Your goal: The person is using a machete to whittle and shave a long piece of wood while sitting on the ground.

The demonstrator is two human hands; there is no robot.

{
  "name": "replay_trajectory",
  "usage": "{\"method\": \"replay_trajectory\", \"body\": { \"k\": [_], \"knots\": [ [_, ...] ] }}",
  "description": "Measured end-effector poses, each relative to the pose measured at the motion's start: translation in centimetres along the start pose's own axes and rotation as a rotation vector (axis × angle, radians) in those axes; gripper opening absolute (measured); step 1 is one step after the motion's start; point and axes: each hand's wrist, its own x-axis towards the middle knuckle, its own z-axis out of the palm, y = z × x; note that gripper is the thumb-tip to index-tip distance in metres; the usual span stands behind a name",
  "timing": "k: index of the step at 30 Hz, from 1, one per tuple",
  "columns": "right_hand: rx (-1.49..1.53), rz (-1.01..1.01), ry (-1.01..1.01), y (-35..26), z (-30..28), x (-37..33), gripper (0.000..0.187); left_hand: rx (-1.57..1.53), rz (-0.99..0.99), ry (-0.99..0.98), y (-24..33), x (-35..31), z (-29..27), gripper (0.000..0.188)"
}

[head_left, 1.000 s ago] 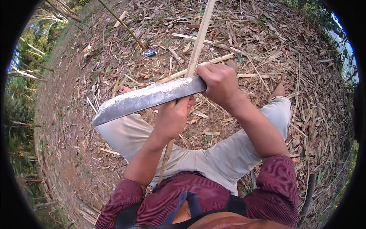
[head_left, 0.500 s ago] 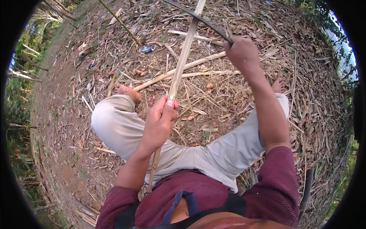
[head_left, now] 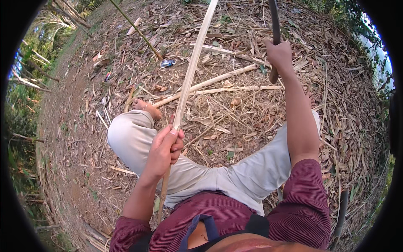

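My left hand [head_left: 166, 149] is closed around a long pale strip of split bamboo [head_left: 193, 67], thumb lying along it. The strip's upper part runs up past the top of the view, and its lower end passes below the hand toward my lap. At the upper right, my right hand [head_left: 279, 56] grips a machete with a dark blade [head_left: 274, 19] pointing up and away. The butt of its handle shows under the fist. The blade is apart from the strip, to its right; its tip is cut off by the view's edge.
Several split pieces [head_left: 226, 77] lie across the ground between and beyond my feet, among shavings and dry leaves. A thin green stalk [head_left: 134, 29] slants at upper left near a small blue packet [head_left: 167, 63]. A dark pole-like piece [head_left: 342, 210] lies at lower right.
The machete has lifted off the strip and swung right, now pointing away from me. My left hand has come slightly lower and left, with the strip still in it.
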Motion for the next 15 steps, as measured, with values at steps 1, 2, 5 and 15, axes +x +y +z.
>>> {"method": "replay_trajectory", "body": {
  "k": [1,2,5,15],
  "knots": [
    [0.083,0.012,-0.071,-0.5,0.4,-1.0,0.039,-0.020,0.004,-0.015,0.4,0.9,0.4,0.020],
    [0.168,0.022,-0.153,-0.9,1.0,-1.9,0.037,-0.041,0.006,-0.019,0.9,1.6,0.7,0.021],
    [0.396,0.110,-0.355,-3.1,1.5,-6.5,0.033,-0.011,0.103,-0.025,1.7,3.9,0.9,0.024],
    [0.543,0.344,-0.879,-5.9,4.4,-15.7,0.035,-0.300,0.765,-0.034,5.4,13.6,1.6,0.023]
  ]
}}
